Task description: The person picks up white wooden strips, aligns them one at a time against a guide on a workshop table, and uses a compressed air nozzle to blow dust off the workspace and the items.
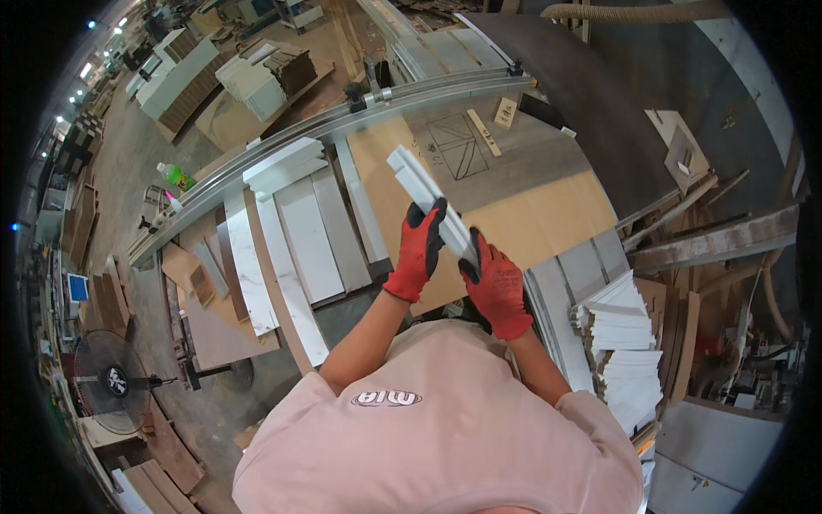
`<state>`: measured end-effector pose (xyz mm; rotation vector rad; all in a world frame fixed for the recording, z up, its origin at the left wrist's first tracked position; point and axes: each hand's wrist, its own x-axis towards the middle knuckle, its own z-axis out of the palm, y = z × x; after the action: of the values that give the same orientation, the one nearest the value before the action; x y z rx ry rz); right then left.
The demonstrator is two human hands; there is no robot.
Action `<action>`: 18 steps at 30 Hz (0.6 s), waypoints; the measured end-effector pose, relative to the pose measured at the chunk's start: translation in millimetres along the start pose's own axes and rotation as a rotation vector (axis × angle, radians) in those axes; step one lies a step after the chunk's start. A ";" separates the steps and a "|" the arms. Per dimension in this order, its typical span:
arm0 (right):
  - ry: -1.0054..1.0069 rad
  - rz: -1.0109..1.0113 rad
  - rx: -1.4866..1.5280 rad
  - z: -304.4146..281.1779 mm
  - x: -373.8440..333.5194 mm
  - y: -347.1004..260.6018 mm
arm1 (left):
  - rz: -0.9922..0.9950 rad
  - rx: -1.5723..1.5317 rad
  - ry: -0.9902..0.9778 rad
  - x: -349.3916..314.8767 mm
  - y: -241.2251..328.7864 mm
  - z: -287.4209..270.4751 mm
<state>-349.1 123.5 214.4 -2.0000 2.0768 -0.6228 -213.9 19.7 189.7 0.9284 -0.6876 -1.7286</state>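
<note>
A small bundle of narrow white board strips is tilted in front of me, its far end toward the upper left. My left hand, in a red glove with black fingertips, is closed around its left side. Gloved the same way, my right hand grips the near end, with the thumb along the edge. The strips are above a worktable with a light wooden panel and a grey-brown board that bears a pencilled sketch. I cannot tell exactly how the strips lie on one another.
A metal rail crosses the table's far side. White boards lie to the left, with a white stack near the rail. Stacked white pieces stand at my right. A fan is at the lower left, a green bottle beyond the rail.
</note>
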 end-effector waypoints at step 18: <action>0.006 0.049 -0.014 110.3 134.1 140.5 | -0.152 0.014 0.037 20.7 -63.3 -17.8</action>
<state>-439.7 -26.9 76.3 -1.9510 2.1320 -0.6071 -235.0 20.3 124.0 1.0430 -0.6192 -1.8372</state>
